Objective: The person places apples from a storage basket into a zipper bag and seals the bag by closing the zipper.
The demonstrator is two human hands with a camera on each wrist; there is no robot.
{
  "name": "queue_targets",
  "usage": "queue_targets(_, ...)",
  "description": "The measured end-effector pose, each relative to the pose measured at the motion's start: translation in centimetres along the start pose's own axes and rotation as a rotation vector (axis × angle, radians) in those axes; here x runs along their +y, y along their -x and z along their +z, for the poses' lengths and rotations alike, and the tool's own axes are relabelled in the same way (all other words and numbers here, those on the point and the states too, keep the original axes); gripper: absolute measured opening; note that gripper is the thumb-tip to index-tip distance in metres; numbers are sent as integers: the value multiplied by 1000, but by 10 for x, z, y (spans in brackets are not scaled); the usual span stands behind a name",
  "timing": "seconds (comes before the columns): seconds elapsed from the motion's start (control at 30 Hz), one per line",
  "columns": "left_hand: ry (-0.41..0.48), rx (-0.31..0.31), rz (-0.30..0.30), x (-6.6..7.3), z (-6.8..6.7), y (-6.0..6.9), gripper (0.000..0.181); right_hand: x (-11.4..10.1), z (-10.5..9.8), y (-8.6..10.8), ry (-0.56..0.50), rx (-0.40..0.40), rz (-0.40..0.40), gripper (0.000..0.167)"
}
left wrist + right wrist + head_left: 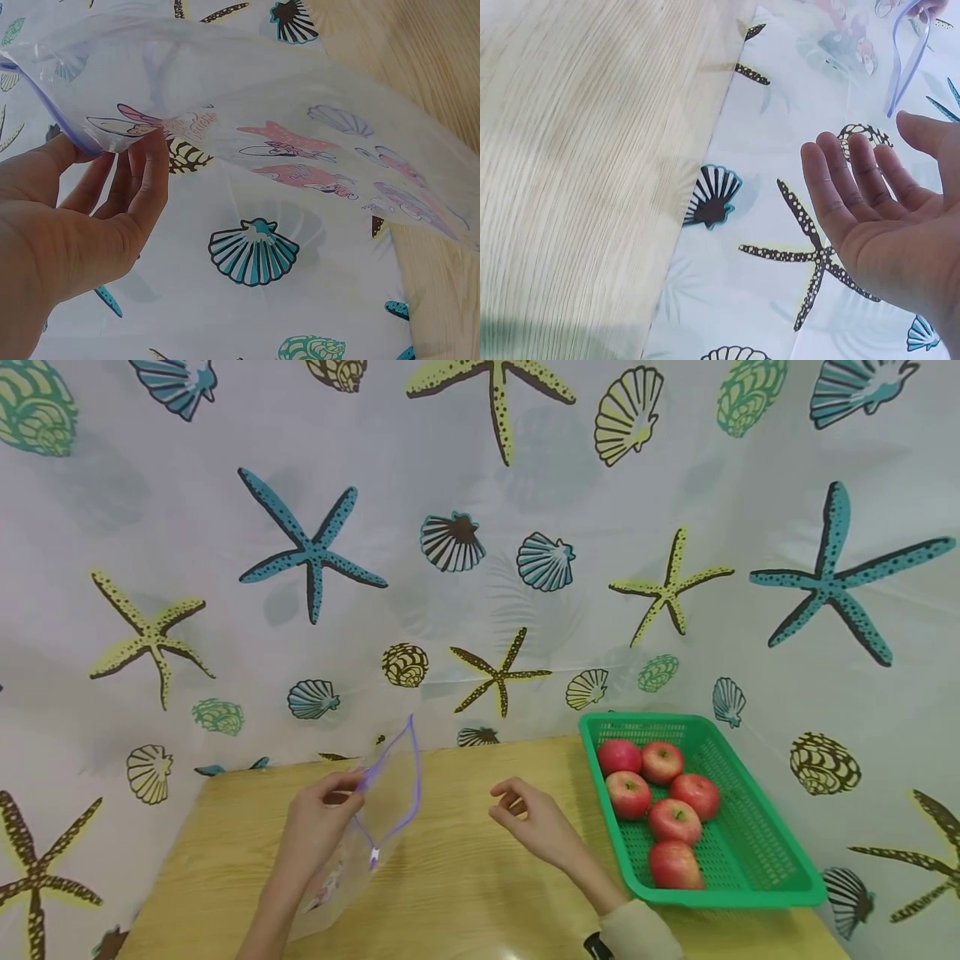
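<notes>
A clear zip bag (390, 785) with a purple-edged mouth and a white slider hangs over the left part of the table, its mouth spread apart. My left hand (318, 822) pinches the bag's rim between thumb and fingers. Pink and purple printing shows on the bag (300, 150) in the left wrist view. To the right of the bag, my right hand (536, 827) hovers over the table with loosely bent fingers, holding nothing. In the right wrist view the right hand (885, 202) is apart from the bag's purple rim (907, 67).
A green plastic basket (772, 827) stands at the right of the wooden table (450, 877), with several red apples (675, 821) mostly along its left side. A white curtain (465, 602) printed with starfish and shells hangs behind the table.
</notes>
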State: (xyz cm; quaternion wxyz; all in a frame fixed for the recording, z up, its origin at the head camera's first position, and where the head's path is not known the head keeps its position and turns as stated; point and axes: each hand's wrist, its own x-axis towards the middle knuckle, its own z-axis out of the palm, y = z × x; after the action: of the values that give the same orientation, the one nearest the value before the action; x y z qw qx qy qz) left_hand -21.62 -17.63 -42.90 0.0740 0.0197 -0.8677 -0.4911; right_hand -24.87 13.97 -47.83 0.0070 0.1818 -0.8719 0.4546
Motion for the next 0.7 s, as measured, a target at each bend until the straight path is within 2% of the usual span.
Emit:
queue_targets(0.2, 0, -17, -2, 3, 1, 0, 30, 6, -13, 7, 20, 38, 4, 21)
queue_targets(0.43, -21, -7, 2, 2, 1, 0, 29, 11, -28, 15, 38, 27, 15, 21)
queue_targets(0.7, -27, -58, -42, 7, 4, -2, 33, 21, -50, 28, 116, 28, -1, 22)
